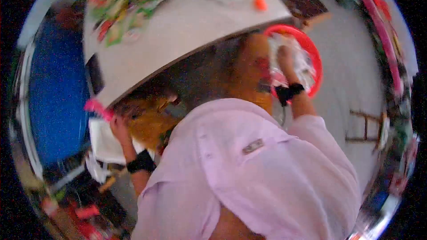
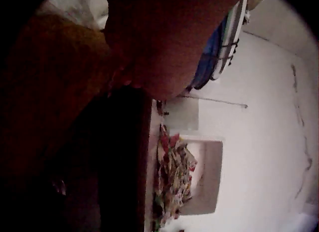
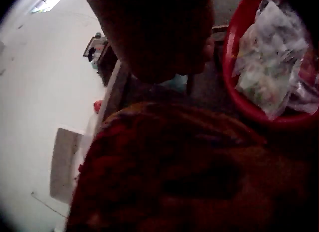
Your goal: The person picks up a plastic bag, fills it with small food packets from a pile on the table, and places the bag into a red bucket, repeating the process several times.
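In the head view, the left hand [image 1: 121,132] is low beside the white table's near left corner, its fingers at a bright pink thing [image 1: 98,108] that it seems to grip. Dark and close, the left hand [image 2: 159,42] fills the top of the left wrist view. The right hand [image 1: 288,64] appears over a red basin [image 1: 317,58] of clear plastic bags [image 1: 306,66]; blur hides its fingers. In the right wrist view, the right hand [image 3: 159,37] is a dark shape left of the basin [image 3: 230,57] and its bags [image 3: 274,55]; nothing held can be made out.
Many small colourful packets [image 1: 133,6] lie heaped across the white table [image 1: 178,31], with an orange round thing [image 1: 260,3] near its far right edge. A blue surface [image 1: 58,93] stands at the left, and a wooden frame [image 1: 365,126] on the floor at the right.
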{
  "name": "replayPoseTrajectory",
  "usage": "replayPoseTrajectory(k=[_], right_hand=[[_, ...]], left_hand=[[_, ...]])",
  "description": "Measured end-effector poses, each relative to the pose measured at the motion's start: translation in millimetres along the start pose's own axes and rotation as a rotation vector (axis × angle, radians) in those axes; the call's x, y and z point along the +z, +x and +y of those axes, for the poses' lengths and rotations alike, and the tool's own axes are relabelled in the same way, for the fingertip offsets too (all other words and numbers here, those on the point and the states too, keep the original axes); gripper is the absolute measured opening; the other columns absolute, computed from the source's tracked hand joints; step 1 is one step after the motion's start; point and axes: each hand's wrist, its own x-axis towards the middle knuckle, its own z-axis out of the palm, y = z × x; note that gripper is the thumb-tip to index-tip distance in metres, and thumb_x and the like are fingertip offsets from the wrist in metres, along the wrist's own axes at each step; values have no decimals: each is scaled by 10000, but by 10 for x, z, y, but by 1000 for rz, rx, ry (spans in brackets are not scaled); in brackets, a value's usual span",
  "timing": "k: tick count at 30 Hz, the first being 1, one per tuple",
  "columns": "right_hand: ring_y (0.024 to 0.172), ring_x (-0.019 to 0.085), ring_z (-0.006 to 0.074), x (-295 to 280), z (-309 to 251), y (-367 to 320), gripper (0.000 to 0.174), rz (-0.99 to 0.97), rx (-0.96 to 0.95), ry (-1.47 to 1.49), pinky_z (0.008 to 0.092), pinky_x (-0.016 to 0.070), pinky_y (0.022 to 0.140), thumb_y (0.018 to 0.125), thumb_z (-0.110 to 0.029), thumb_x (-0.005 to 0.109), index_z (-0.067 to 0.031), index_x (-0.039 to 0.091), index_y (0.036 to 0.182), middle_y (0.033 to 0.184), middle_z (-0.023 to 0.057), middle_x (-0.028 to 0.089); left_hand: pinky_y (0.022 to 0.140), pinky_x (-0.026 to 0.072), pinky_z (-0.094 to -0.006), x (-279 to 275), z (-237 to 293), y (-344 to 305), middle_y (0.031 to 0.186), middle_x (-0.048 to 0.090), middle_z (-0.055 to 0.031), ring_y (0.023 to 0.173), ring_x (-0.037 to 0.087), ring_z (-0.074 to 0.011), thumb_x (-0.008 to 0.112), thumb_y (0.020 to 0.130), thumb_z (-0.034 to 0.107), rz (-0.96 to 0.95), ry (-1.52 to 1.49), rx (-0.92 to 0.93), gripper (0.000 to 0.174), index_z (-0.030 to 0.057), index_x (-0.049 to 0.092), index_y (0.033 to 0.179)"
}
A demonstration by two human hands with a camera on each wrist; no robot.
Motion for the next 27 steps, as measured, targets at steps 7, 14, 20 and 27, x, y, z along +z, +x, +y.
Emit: replayPoseTrajectory(k=[7,14,20,27], right_hand=[[826,509,270,17,-905,53,298,-6,-109,209,324,390,709,761,-254,428,-22,492,937,901,172,520],[803,496,331,125,-1003,48,320,68,-287,-77,393,394,669,756,-290,395,-72,468,978,868,178,524],[792,502,334,80,-1043,22,328,40,-279,-117,401,395,662,758,-298,391,-62,464,974,880,175,521],[790,505,327,-38,-1197,-28,301,-40,-248,-187,387,394,659,757,-268,397,-50,471,949,866,177,525]], left_hand=[[794,332,-353,-594,-698,-355,963,465,-201,904,431,-310,497,676,159,413,718,118,338,-48,470,941],[814,322,-350,-732,-1012,-462,979,454,-227,919,425,-333,484,694,245,245,685,-203,455,-46,402,1034],[724,382,-343,-1139,-1652,-342,944,488,-184,817,482,-328,447,715,237,65,1054,143,340,-19,475,938],[621,382,-402,-1210,-1439,-389,729,512,-200,713,481,-348,402,720,139,231,975,395,166,0,490,701]])
